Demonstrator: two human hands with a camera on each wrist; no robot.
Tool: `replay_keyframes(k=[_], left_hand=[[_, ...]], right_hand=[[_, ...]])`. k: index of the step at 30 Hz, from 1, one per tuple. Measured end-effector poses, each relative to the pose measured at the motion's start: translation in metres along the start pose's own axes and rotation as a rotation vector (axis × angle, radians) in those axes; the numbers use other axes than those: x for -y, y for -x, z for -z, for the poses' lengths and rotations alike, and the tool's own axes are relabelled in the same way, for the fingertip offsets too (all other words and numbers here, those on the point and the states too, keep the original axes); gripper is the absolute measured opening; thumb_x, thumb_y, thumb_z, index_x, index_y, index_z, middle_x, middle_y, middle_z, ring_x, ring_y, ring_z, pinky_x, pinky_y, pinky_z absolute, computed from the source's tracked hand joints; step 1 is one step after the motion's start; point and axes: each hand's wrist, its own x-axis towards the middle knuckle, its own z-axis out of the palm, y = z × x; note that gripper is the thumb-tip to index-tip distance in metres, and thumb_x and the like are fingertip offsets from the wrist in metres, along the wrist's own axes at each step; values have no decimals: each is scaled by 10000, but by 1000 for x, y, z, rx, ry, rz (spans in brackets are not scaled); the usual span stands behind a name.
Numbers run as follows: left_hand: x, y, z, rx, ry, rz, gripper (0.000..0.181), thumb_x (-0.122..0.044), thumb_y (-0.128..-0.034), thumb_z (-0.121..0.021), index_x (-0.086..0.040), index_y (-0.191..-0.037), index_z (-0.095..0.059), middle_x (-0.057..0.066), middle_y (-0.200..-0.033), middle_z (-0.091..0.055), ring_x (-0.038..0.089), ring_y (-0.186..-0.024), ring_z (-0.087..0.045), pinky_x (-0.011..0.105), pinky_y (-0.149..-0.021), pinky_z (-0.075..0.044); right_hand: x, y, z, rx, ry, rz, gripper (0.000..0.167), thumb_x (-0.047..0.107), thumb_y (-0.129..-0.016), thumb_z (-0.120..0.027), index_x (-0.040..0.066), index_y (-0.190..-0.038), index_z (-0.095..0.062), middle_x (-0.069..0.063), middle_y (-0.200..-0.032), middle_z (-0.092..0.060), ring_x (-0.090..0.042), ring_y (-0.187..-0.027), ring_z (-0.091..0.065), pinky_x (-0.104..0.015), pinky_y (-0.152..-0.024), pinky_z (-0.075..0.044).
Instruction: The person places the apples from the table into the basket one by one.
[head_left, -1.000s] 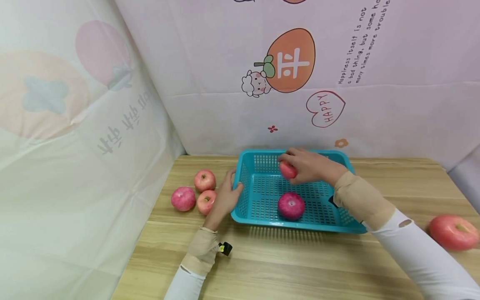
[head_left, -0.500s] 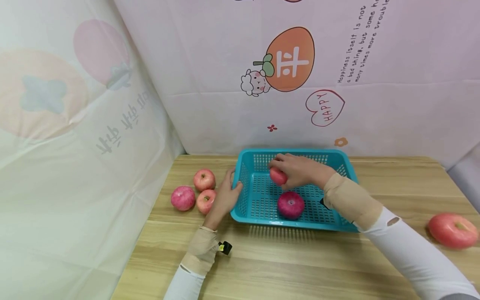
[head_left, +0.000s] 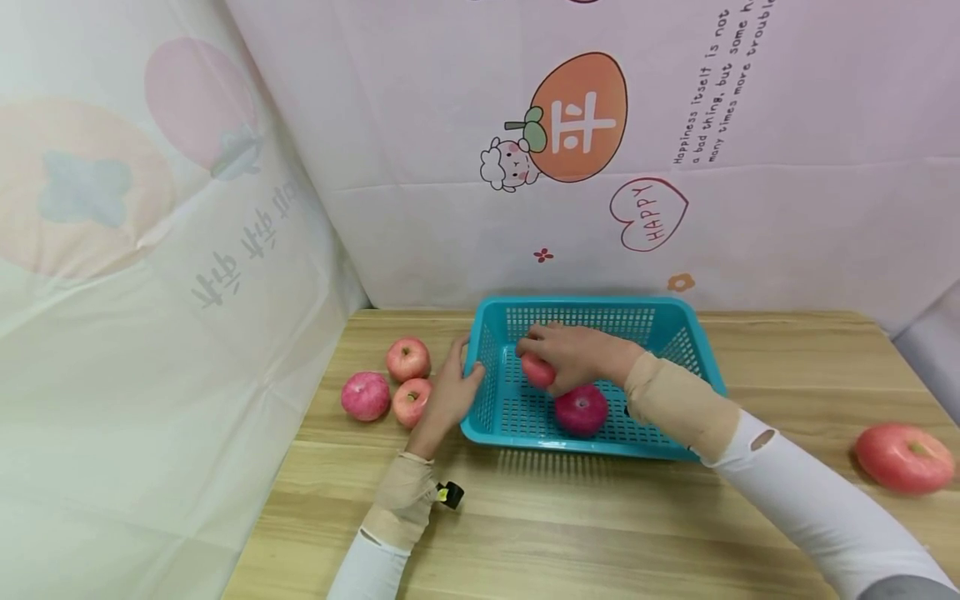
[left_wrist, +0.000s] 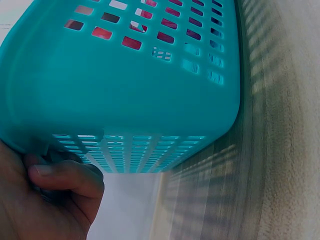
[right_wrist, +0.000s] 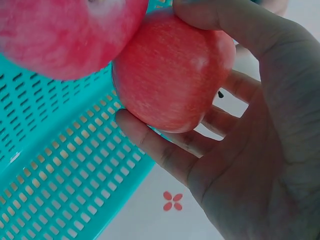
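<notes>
A blue-green plastic basket [head_left: 592, 447] with slotted walls stands on the table. My left hand [head_left: 452, 392] grips its left rim; the left wrist view shows the thumb and fingers curled at the basket's edge [left_wrist: 125, 95]. Inside the basket, my right hand [head_left: 576, 357] holds a red apple [head_left: 537, 371]. Thumb and fingers wrap round that apple [right_wrist: 172, 70] in the right wrist view. A darker pink-red apple [head_left: 582, 410] rests on the basket floor just in front of the right hand. How far the held apple is from the floor, I cannot tell.
Left of the basket, close to my left hand, lie a red apple [head_left: 408, 359], another [head_left: 412, 402] and a pinker one [head_left: 365, 396]. A large red apple [head_left: 904, 457] lies at the table's right. A printed cloth [head_left: 450, 242] hangs behind the wooden table [head_left: 570, 533].
My right hand has moved left inside the basket, carrying the red apple with it, and a little toward me. The left hand has stayed on the rim.
</notes>
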Motion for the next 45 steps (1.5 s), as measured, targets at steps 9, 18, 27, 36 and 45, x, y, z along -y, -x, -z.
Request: replay_keyframes(k=[9,18,27,36,45], left_hand=[[0,0,0,12,-6,-9,576,-254,-1083,-556,-228,-1631,-378,201,-1155,-713,306,-865,-761,468,-745,-642],[1,0,2,14,-23,-18,566,-265,-1086,-556,-242,-1626,-386,173,-1003,-711,292,-825,-752,432,-723,-628],[-1,1,2,22,-29,-25,570,-276,-1094,-542,-247,-1637,-369,192,-1120,-729,258,-819,-742,448,-739,-628],[0,0,2,13,-43,-25,566,-278,-1095,-538,-244,-1635,-375,200,-1177,-727,256,-829,-722,473,-799,-622],[1,0,2,6,-44,-24,566,-266,-1090,-548,-246,-1631,-380,185,-1120,-735,258,-818,-735,478,-779,-632]], right_hand=[[10,-6,-8,33,58,31,626,292,-835,-881,189,-1380,-593,-64,-1287,-583,-262,-1135,-590,-416,-848,-608],[20,-9,-11,46,91,81,607,277,-852,-872,158,-1381,-599,-89,-1323,-589,-269,-1118,-602,-432,-860,-607],[29,-15,-16,79,99,74,638,276,-852,-881,166,-1405,-583,-80,-1333,-583,-269,-1138,-590,-433,-889,-606],[33,-20,-24,114,153,114,635,283,-850,-877,184,-1401,-580,-65,-1323,-578,-257,-1115,-597,-430,-937,-587],[36,-22,-31,155,204,107,698,352,-853,-890,208,-1452,-561,-57,-1363,-566,-274,-1198,-613,-442,-964,-587]])
